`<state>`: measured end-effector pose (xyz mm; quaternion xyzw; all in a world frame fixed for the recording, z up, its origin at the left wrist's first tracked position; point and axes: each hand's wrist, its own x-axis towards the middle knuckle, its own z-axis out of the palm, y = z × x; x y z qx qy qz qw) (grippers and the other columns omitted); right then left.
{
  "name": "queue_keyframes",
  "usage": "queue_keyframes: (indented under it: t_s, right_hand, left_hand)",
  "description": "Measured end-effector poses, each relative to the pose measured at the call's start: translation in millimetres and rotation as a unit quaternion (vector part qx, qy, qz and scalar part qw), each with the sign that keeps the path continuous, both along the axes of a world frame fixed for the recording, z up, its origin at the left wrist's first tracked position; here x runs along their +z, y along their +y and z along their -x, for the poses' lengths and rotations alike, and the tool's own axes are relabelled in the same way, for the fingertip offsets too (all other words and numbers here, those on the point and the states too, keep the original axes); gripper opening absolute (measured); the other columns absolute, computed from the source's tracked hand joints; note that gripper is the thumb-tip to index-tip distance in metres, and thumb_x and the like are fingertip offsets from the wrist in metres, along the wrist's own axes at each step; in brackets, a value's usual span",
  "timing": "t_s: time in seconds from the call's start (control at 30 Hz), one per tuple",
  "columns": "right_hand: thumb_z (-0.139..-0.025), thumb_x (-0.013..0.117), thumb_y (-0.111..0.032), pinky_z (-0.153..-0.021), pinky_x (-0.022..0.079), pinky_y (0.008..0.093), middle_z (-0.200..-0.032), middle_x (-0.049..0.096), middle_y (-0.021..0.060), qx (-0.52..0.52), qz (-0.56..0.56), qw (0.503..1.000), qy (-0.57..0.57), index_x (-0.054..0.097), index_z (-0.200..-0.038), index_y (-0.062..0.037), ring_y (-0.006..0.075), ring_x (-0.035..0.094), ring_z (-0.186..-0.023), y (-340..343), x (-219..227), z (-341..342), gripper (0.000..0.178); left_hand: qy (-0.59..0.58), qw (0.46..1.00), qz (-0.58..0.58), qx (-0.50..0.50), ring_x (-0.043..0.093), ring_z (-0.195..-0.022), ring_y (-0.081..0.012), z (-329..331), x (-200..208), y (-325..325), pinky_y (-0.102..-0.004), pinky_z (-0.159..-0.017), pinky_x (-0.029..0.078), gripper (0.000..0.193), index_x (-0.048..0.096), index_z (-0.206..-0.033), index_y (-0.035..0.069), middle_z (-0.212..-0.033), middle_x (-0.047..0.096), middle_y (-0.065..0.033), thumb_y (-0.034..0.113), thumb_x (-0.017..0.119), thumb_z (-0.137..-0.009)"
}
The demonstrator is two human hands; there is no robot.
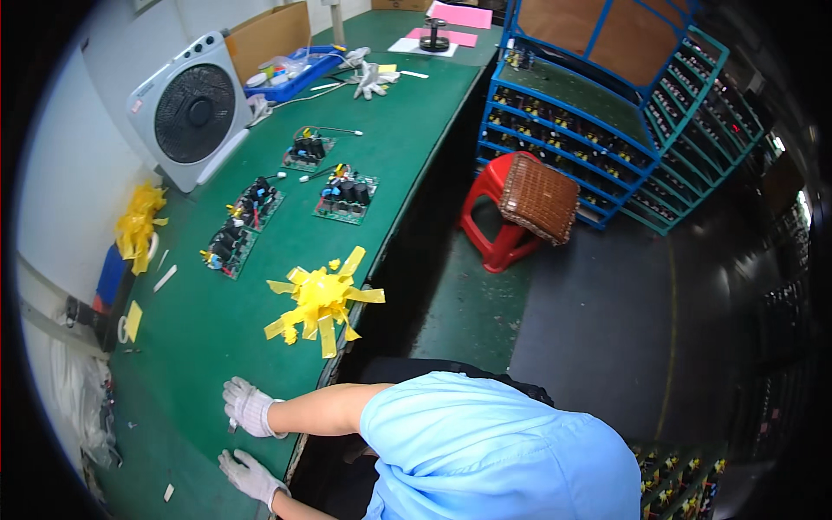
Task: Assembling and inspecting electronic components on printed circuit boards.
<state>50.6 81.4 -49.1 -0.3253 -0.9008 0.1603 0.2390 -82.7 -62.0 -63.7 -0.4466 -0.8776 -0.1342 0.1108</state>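
My right hand, in a whitish knit glove, rests low over the green workbench with its fingers curled. A small greyish piece shows at its thumb side, too small to name. Closer to the bottom edge, my left hand, gloved alike, lies on the bench with its fingers stretched out and nothing visible in them. Beyond the right hand sits a bunch of yellow tape strips, partly hanging over the bench edge. Farther up are several circuit boards with black cylinders, including one board near the edge.
A box fan stands at the wall, with more yellow tape below it. A blue tray and loose gloves lie farther off. Right of the bench are a red stool and a blue rack holding boards.
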Motion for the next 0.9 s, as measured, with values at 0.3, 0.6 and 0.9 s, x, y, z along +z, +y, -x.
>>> queue_keyframes:
  t_s: [0.3,0.6,0.9]
  right_hand:
    - [-0.084,0.057,-0.026,-0.115,0.026,0.0539,-0.131,0.053,0.0236,0.017,-0.006,0.999,-0.035,0.064,-0.110,-0.0015,0.0392,0.041,-0.135,-3,-2,7,0.036]
    - [-0.084,0.057,-0.024,-0.114,0.026,0.0538,-0.132,0.052,0.0238,0.014,-0.006,1.000,-0.015,0.064,-0.110,-0.0012,0.0392,0.040,-0.135,-3,-2,4,0.036]
    - [-0.085,0.055,-0.024,-0.115,0.025,0.0539,-0.134,0.051,0.0240,0.024,0.001,0.999,-0.048,0.063,-0.112,-0.0013,0.0392,0.040,-0.136,-2,3,3,0.036]
  left_hand:
    - [-0.010,1.000,-0.004,-0.006,0.045,-0.135,-0.0350,12,-9,-10,-0.0455,-0.113,0.034,0.041,0.057,-0.134,0.003,-0.145,0.050,-0.0172,0.026,0.045,-0.102]
    - [-0.027,1.000,0.003,-0.002,0.044,-0.136,-0.0327,6,-7,-11,-0.0469,-0.114,0.031,0.041,0.057,-0.135,0.005,-0.146,0.050,-0.0139,0.027,0.042,-0.103]
    - [-0.028,1.000,-0.005,0.001,0.045,-0.135,-0.0327,8,-9,-10,-0.0453,-0.114,0.031,0.040,0.060,-0.132,0.005,-0.145,0.051,-0.0139,0.028,0.043,-0.103]
